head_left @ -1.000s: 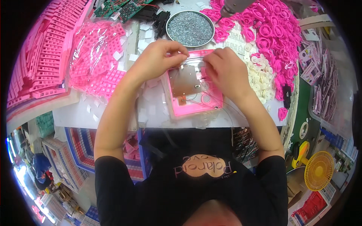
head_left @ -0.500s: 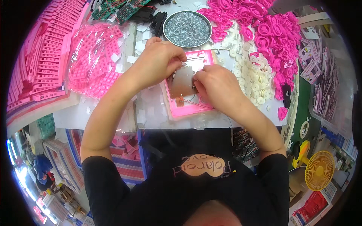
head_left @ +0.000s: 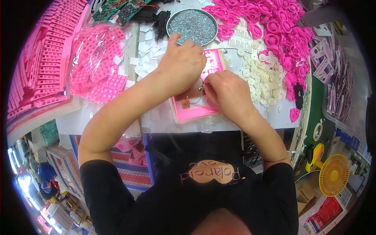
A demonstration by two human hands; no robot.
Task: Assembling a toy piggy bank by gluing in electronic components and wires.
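A pink plastic casing (head_left: 192,114) lies on the worktable. Inside its lower part sits a brown circuit board (head_left: 192,93), with thin wires beside it. My left hand (head_left: 183,62) is over the casing's upper left part, back up, fingers curled inward; one digit points toward the round tray. Whatever is in its fingers is hidden. From the right, my right hand (head_left: 229,92) reaches onto the casing, its thumb and index finger pinched together near the board's edge. Any small piece between them is too covered to make out.
A round metal tray (head_left: 192,26) of small screws stands behind the casing. Pink ring-shaped parts (head_left: 274,27) and white discs (head_left: 260,80) are heaped right. On the left are bagged pink keypads (head_left: 98,58), stacked pink strips (head_left: 51,55) and white paper bits (head_left: 149,51). Circuit boards (head_left: 121,11) lie far left.
My left hand has shifted right and turned over the casing, covering the grey metal plate seen before. My right hand stays in nearly the same place, still pinched.
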